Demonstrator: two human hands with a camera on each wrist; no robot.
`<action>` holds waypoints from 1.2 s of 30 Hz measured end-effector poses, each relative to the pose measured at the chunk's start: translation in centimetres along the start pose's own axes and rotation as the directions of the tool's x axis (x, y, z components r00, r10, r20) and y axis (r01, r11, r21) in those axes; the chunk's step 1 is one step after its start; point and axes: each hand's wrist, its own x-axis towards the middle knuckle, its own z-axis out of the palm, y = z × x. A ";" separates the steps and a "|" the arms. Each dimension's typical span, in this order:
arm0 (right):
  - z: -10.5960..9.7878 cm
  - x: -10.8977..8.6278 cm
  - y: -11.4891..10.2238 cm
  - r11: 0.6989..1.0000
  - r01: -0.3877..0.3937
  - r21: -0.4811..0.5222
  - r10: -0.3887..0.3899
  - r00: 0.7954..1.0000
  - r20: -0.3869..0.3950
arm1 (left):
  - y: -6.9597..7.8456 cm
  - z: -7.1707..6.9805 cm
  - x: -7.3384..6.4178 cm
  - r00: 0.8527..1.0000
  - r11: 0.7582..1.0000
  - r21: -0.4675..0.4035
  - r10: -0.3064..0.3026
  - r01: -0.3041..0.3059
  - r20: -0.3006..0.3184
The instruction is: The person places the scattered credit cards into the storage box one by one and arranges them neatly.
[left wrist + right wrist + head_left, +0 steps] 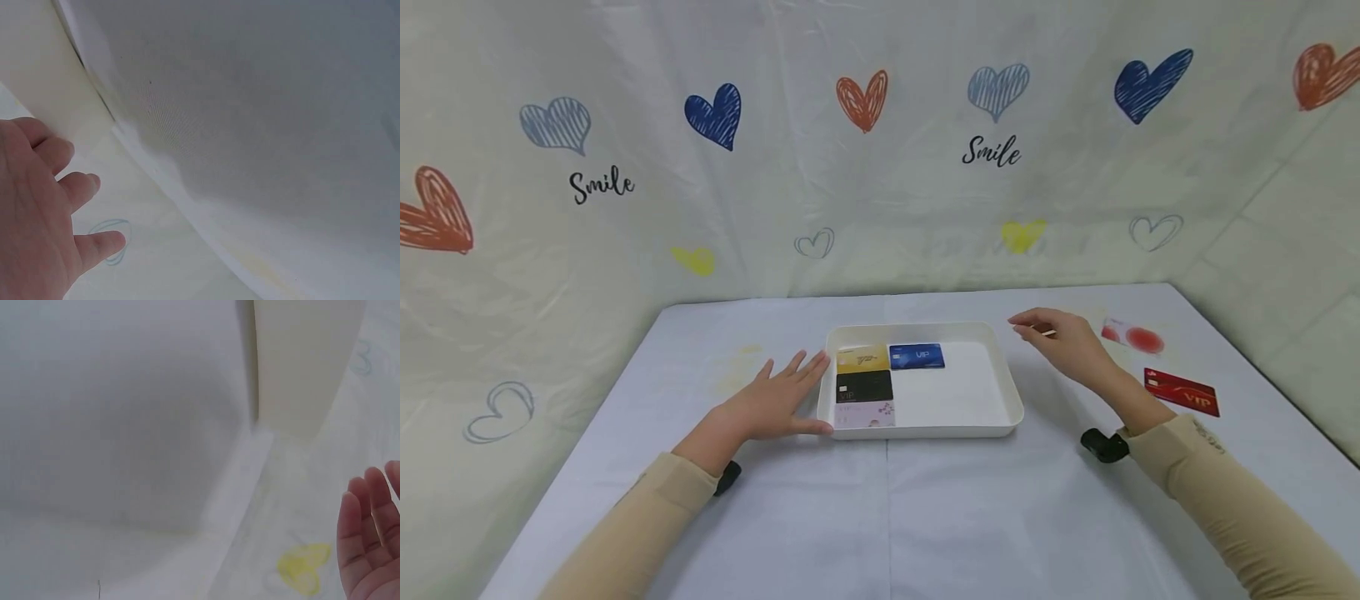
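Observation:
A white rectangular tray (958, 400) lies on the table. In its left part, a gold card (862, 359), a black VIP card (865, 387) and a pale pink card (865, 414) form a column. To the right of the gold one is a blue VIP card (917, 357). My left hand (775, 404) rests with spread fingers against the tray's left side. Beyond the tray's far right corner hovers my right hand (1063, 342), its fingers loosely bent and apart from the tray. The right wrist view shows only part of that hand (372, 544), with nothing in it.
On the table's right side lie a red VIP card (1182, 392), partly beside my right wrist, and a white card with red circles (1133, 336) farther back. A white cloth covers the table (955, 517). Behind it hangs a sheet (917, 183) printed with hearts.

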 end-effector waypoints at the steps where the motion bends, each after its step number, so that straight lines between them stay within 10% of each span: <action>1: -0.2 0.0 0.2 1.000 -0.002 -0.001 0.002 1.000 -0.014 | 0.0 0.0 0.0 1.000 1.000 0.000 -0.002 0.002 0.001; 13: -2.7 -0.2 3.1 0.998 -0.018 0.061 0.027 0.988 -0.149 | -0.1 0.1 0.0 1.000 1.000 0.007 0.000 0.000 -0.004; 36: -7.0 -1.3 9.4 0.957 -0.289 0.026 0.287 0.934 -0.214 | -0.2 0.2 0.4 1.000 1.000 0.002 0.015 -0.015 0.001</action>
